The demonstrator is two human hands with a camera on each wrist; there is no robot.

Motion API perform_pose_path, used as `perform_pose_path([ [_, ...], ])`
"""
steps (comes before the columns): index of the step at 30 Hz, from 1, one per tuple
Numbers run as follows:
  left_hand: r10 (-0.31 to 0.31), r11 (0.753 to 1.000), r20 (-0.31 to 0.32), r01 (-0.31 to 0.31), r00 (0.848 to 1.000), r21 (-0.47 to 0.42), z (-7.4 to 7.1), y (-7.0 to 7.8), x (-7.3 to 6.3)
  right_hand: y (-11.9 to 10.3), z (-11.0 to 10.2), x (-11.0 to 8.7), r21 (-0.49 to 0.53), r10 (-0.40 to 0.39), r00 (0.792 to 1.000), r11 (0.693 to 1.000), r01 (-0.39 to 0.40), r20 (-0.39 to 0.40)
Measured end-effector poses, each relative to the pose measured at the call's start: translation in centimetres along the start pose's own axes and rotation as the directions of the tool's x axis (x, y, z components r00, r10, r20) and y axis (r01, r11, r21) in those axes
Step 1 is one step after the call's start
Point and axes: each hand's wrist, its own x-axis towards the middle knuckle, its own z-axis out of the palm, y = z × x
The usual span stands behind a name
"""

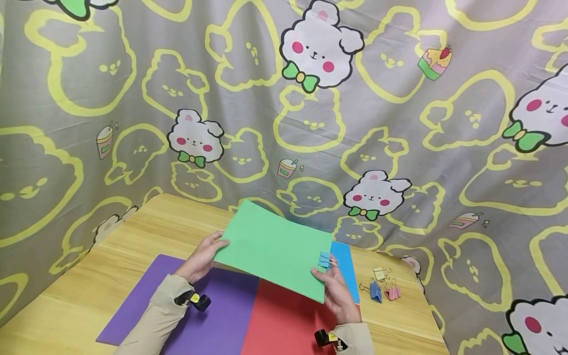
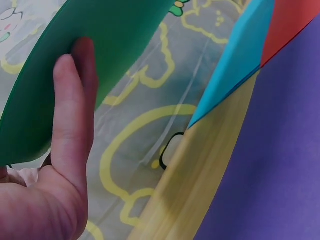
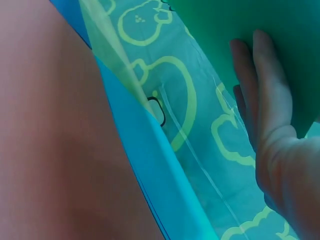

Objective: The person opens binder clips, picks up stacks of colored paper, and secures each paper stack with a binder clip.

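Observation:
Green paper [image 1: 277,251] is raised and tilted over the table, pinched at both ends. My left hand [image 1: 201,257] grips its left edge, thumb on top and straight fingers [image 2: 70,110] flat against the underside. At the lower right corner my right hand [image 1: 338,292] pinches it, thumb on the upper face and fingers [image 3: 272,85] below. A light blue binder clip [image 1: 325,260] sits on the paper's right edge, just above the right thumb. Beneath lie purple paper [image 1: 208,315], red paper [image 1: 284,320] and blue paper [image 1: 348,266], partly hidden by the green paper.
To the right on the wooden table [image 1: 404,325] lie a yellow binder clip [image 1: 379,273], a dark blue binder clip [image 1: 375,292] and a pink binder clip [image 1: 392,293], close together. A patterned curtain [image 1: 248,148] hangs behind the table and along both sides.

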Motion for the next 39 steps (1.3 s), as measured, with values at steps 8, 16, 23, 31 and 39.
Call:
perform_pose_path([
  [8,-0.027,0.999,0.091,0.029,0.995,-0.024,-0.7,0.1,-0.2,-0.2,-0.1,-0.3,0.006,0.058,0.998,0.998,-0.058,0.017],
  [16,-0.053,0.998,0.152,0.056,0.987,-0.016,-1.0,0.1,-0.7,-0.1,-0.3,-0.6,0.124,0.096,0.991,0.986,-0.108,0.096],
  [23,-0.041,0.999,0.165,0.038,0.985,0.02,-1.3,-0.3,-0.2,-0.4,-0.2,-0.5,0.09,0.096,0.989,0.99,-0.106,0.109],
  [31,-0.045,0.999,0.149,0.042,0.988,0.023,-1.3,-0.4,0.0,-0.8,-0.4,-0.7,0.1,0.141,0.985,0.983,-0.152,0.103],
  [39,-0.04,0.999,0.154,0.04,0.987,0.006,-1.1,0.1,-0.2,-1.2,-0.2,-0.9,0.079,0.126,0.988,0.988,-0.133,0.083],
])
